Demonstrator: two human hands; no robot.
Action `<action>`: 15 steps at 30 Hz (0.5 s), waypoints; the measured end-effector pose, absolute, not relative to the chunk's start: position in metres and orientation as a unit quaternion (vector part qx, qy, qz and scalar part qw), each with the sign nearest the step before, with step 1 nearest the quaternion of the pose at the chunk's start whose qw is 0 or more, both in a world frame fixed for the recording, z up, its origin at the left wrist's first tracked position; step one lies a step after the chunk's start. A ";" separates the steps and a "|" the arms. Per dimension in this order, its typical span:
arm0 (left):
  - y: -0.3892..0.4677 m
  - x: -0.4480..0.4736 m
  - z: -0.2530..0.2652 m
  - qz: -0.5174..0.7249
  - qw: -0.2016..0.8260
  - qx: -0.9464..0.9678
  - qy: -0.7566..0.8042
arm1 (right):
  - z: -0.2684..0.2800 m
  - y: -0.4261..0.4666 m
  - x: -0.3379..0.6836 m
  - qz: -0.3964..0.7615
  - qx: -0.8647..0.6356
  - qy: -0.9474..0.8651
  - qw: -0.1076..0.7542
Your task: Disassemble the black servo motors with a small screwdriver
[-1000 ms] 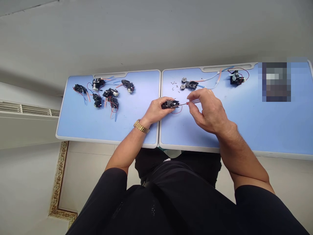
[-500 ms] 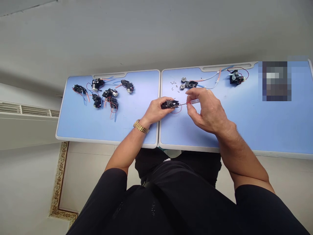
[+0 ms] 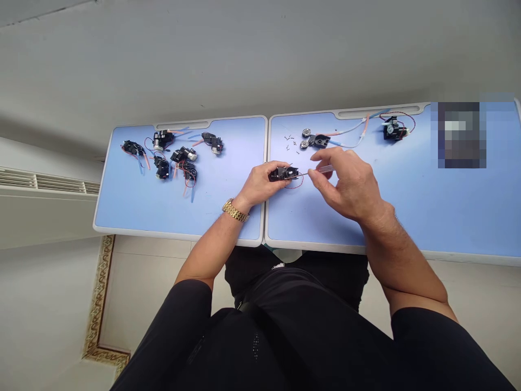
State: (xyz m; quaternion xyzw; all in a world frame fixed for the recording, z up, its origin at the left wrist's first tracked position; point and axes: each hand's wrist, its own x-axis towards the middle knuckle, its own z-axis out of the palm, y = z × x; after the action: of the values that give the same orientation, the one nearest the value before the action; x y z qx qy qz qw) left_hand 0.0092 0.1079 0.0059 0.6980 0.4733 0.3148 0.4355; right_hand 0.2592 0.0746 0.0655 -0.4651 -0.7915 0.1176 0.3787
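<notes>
My left hand grips a small black motor assembly near the left edge of the right-hand table, thumb and fingers closed around its left end. A thin red wire loops out below that assembly. In my right hand is a screwdriver with a clear handle, pinched between thumb and fingers. Its metal shaft points left, and the tip meets the right end of the assembly. The exact contact spot is too small to make out.
Several loose screws lie beyond my left hand, beside a black housing part with round metal pieces and tubes. Farther right sits another motor unit. Several similar units rest on the left table. A seam divides the tables.
My right thumb and fingers have shifted slightly around the screwdriver handle. The left hand and the motor assembly stay in place.
</notes>
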 end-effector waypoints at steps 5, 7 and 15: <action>0.109 0.009 0.005 0.317 0.432 0.701 0.471 | 0.065 0.074 0.259 0.119 -0.465 -0.787 0.388; 0.109 0.009 0.006 0.317 0.430 0.702 0.471 | 0.066 0.075 0.259 0.120 -0.451 -0.788 0.402; 0.108 0.010 0.008 0.313 0.425 0.703 0.476 | 0.067 0.077 0.263 0.128 -0.475 -0.766 0.414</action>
State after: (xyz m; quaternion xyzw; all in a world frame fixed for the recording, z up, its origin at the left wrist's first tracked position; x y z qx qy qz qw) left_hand 0.0104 0.1081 0.0075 0.7032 0.4759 0.3134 0.4252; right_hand 0.2629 0.0765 0.0666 -0.4751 -0.7661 0.1280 0.4136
